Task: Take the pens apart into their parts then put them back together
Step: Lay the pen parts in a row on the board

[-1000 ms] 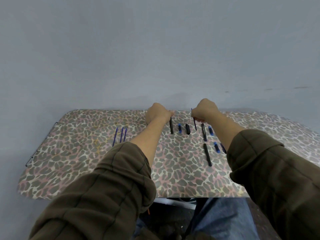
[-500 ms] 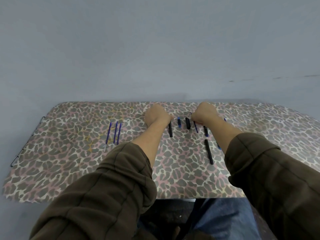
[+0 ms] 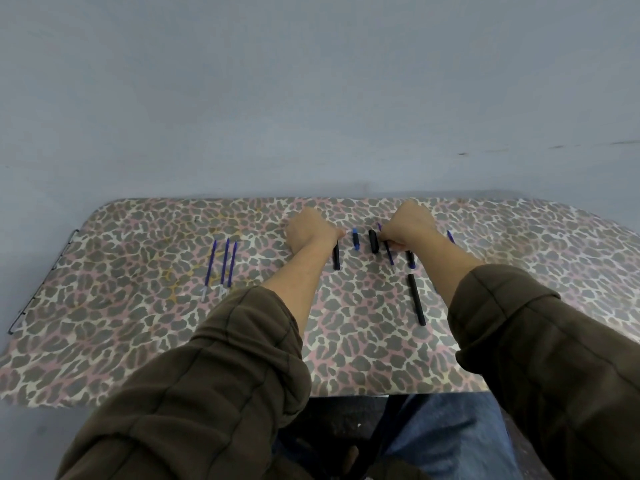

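Lying dismantled, black barrels (image 3: 415, 299), thin blue refills (image 3: 225, 266)

A plain indoor room, perhaps a home, is suggested by a leopard-print-covered table (image 3: 138, 323) set against a bare grey wall (image 3: 311, 98).

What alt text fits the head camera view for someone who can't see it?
A person's right hand pinches a thin blue refill while the curled left hand sits at the end of a black barrel on a leopard-print table. Two caps lie between them; three more refills lie farther left.
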`<state>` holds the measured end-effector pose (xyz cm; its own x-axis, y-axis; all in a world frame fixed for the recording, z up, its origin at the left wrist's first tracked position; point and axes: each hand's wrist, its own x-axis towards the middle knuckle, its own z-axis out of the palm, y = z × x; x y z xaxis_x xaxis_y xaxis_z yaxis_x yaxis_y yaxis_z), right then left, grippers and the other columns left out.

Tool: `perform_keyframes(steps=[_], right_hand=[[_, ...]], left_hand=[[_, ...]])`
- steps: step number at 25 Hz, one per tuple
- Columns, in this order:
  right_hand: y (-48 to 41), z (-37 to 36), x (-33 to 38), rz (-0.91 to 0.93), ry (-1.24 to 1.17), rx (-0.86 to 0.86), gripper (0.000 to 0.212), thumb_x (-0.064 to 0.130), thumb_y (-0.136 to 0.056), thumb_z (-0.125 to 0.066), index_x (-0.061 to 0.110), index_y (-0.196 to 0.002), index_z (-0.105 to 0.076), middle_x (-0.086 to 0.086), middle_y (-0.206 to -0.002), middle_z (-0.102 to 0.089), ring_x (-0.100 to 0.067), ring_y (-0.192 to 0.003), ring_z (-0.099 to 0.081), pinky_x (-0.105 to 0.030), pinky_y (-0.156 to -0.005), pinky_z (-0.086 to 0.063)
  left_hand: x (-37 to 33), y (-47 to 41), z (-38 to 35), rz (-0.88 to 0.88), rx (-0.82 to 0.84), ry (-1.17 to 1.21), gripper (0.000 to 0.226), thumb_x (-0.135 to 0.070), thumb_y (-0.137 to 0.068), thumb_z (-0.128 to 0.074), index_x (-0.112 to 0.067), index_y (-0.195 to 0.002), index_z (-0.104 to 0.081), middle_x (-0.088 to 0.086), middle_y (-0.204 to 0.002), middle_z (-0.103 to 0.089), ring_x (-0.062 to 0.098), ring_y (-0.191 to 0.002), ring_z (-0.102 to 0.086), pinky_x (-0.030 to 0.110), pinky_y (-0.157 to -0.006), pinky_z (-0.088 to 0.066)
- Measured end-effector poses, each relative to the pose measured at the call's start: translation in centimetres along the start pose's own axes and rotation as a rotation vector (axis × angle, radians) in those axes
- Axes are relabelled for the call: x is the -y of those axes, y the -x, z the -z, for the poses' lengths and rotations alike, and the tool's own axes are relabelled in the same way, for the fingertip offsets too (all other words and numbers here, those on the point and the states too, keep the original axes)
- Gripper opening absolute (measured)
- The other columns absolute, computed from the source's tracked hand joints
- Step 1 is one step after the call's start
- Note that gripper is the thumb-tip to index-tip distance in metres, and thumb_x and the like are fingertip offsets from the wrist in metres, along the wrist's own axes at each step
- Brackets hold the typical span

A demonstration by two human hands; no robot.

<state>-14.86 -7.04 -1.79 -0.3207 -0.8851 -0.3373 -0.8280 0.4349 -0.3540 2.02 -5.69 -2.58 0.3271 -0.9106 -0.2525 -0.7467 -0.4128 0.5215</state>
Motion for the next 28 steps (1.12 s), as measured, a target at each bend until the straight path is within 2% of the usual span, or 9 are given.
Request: perform_keyframes(steps=[2, 4, 7, 12, 16, 18, 21, 24, 28], right_hand=[[0.3, 0.5, 0.0, -0.025, -0.062, 0.049, 0.026, 0.021, -0.091, -0.077, 0.008, -0.073, -0.062, -0.012, -0.078, -0.078, -0.026, -0.073, -0.078, -0.039, -0.076, -0.066], [0.5, 1.0, 0.0, -0.036, -0.099, 0.084, 0.023, 0.019, -0.089, -0.079, 0.006, -0.074, -0.067, -0.012, -0.073, -0.078, -0.024, -0.069, -0.079, -0.039, -0.077, -0.067], [0.8, 1.1, 0.0, -0.033, -0.112, 0.091, 0.019, 0.01, -0.088, -0.075, 0.005, -0.073, -0.066, -0.012, -0.067, -0.074, -0.027, -0.073, -0.08, -0.04, -0.079, -0.067], [1.3, 0.8, -0.2, -0.019, -0.089, 0.065, 0.016, 0.007, -0.086, -0.071, 0.005, -0.072, -0.064, -0.012, -0.064, -0.073, -0.026, -0.069, -0.078, -0.041, -0.078, -0.067], [1.4, 0.9, -0.5, -0.006, -0.062, 0.065, 0.016, 0.006, -0.087, -0.069, 0.005, -0.072, -0.064, -0.011, -0.065, -0.071, -0.027, -0.065, -0.075, -0.04, -0.078, -0.067], [1.6, 1.2, -0.4, -0.007, -0.076, 0.086, 0.018, 0.006, -0.087, -0.068, 0.006, -0.07, -0.062, -0.011, -0.062, -0.069, -0.025, -0.06, -0.072, -0.035, -0.069, -0.066], [1.8, 2.5, -0.3, 0.014, -0.067, 0.092, 0.023, 0.003, -0.084, -0.067, 0.009, -0.064, -0.058, -0.01, -0.06, -0.063, -0.023, -0.049, -0.061, -0.026, -0.051, -0.05], [1.9, 4.8, -0.5, 0.022, -0.157, 0.03, 0.022, 0.003, -0.084, -0.074, 0.005, -0.064, -0.065, -0.011, -0.056, -0.066, -0.018, -0.038, -0.057, -0.024, -0.046, -0.048], [2.9, 6.9, -0.9, 0.039, -0.135, -0.021, 0.017, 0.005, -0.083, -0.077, 0.001, -0.067, -0.072, -0.012, -0.065, -0.072, -0.019, -0.047, -0.059, -0.027, -0.048, -0.048]], left_hand=[[-0.1, 0.2, 0.2, -0.011, 0.024, 0.001, 0.049, -0.057, -0.074, -0.084, -0.014, -0.07, -0.06, 0.0, -0.066, -0.066, 0.015, -0.058, -0.063, 0.024, -0.041, -0.036], [-0.1, 0.3, 0.6, -0.032, 0.056, -0.015, 0.045, -0.055, -0.076, -0.082, -0.015, -0.072, -0.063, 0.001, -0.07, -0.071, 0.015, -0.062, -0.069, 0.024, -0.044, -0.045], [0.1, 0.3, 1.0, -0.057, 0.084, -0.058, 0.028, -0.038, -0.079, -0.08, -0.014, -0.075, -0.067, 0.001, -0.074, -0.074, 0.015, -0.064, -0.071, 0.025, -0.055, -0.054], [0.1, 0.8, 0.6, -0.071, 0.037, -0.069, 0.024, -0.028, -0.084, -0.077, -0.013, -0.07, -0.064, 0.003, -0.075, -0.074, 0.015, -0.067, -0.072, 0.021, -0.042, -0.042], [-0.3, 0.8, 0.1, -0.071, 0.037, -0.068, 0.026, -0.029, -0.085, -0.078, -0.012, -0.072, -0.062, 0.002, -0.075, -0.071, 0.016, -0.065, -0.069, 0.022, -0.044, -0.042], [-0.3, 0.8, 0.1, -0.076, 0.048, -0.061, 0.027, -0.032, -0.085, -0.078, -0.012, -0.073, -0.063, 0.003, -0.075, -0.072, 0.017, -0.067, -0.071, 0.023, -0.048, -0.047], [0.0, 0.9, 0.7, -0.089, 0.069, -0.044, 0.036, -0.041, -0.085, -0.078, -0.013, -0.069, -0.06, 0.004, -0.075, -0.074, 0.017, -0.069, -0.073, 0.022, -0.046, -0.045], [0.1, 0.9, 1.6, -0.085, 0.057, -0.027, 0.041, -0.046, -0.083, -0.078, -0.015, -0.067, -0.057, 0.003, -0.075, -0.073, 0.017, -0.069, -0.073, 0.024, -0.05, -0.048], [-0.3, 1.6, 2.9, -0.111, 0.006, -0.005, 0.039, -0.047, -0.083, -0.077, -0.016, -0.069, -0.057, 0.002, -0.072, -0.071, 0.017, -0.063, -0.066, 0.026, -0.054, -0.05]])
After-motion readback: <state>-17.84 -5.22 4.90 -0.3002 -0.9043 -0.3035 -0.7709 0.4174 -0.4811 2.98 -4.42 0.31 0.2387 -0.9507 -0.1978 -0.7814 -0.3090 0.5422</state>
